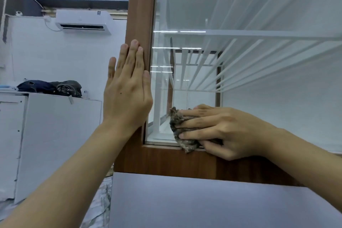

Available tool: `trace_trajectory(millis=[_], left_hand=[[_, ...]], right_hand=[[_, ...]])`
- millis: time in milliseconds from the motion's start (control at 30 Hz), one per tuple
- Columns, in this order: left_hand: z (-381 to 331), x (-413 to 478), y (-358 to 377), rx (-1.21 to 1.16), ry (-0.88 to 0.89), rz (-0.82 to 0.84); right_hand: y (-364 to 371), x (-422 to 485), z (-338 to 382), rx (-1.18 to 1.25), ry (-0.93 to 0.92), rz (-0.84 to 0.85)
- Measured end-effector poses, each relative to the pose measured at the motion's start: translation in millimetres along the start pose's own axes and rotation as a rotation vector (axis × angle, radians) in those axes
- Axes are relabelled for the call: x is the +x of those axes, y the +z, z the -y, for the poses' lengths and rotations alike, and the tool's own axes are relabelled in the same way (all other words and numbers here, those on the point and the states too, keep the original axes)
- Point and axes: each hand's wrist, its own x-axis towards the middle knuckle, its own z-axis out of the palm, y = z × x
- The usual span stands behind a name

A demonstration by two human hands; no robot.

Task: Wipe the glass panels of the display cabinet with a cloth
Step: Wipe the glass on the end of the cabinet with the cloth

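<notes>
The display cabinet has a brown wooden frame (140, 15) and a large glass panel (259, 72) with white wire shelves behind it. My right hand (220, 131) presses a crumpled grey-brown cloth (180, 131) against the glass at the panel's lower left corner, just above the bottom rail. My left hand (127, 87) lies flat, fingers together and pointing up, against the frame's left upright post, holding nothing.
A grey flat surface (203, 201) juts out below the cabinet. To the left stands a white cabinet (55, 135) with dark bags (51, 88) on top. An air conditioner (84, 22) hangs on the far white wall.
</notes>
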Motion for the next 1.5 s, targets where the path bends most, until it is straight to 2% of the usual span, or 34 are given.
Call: trace_trajectory(millis=[200, 333, 433, 600, 867, 1100, 1233, 1500], left_hand=[[-10, -3, 1, 0.064, -0.044, -0.019], [-25, -7, 3, 0.083, -0.040, -0.021], [-47, -12, 12, 0.099, 0.061, -0.003], [-87, -13, 35, -0.034, 0.079, 0.001], [-138, -19, 62, -0.138, 0.158, 0.005], [-132, -15, 86, -0.273, 0.140, 0.018], [-128, -13, 97, -0.351, 0.137, 0.015], [-130, -17, 87, -0.323, 0.149, 0.029]], right_hand=[[19, 15, 18, 0.078, 0.059, -0.025], [5, -21, 10, 0.101, 0.097, -0.030], [-6, -57, 7, 0.092, 0.144, -0.037], [-21, -102, 2, 0.103, 0.211, -0.053], [-32, -169, 1, 0.083, 0.385, -0.185], [-45, -227, 2, -0.066, 0.498, -0.320], [-55, -257, 8, -0.163, 0.640, -0.375], [-51, -235, 29, -0.185, 0.804, -0.544]])
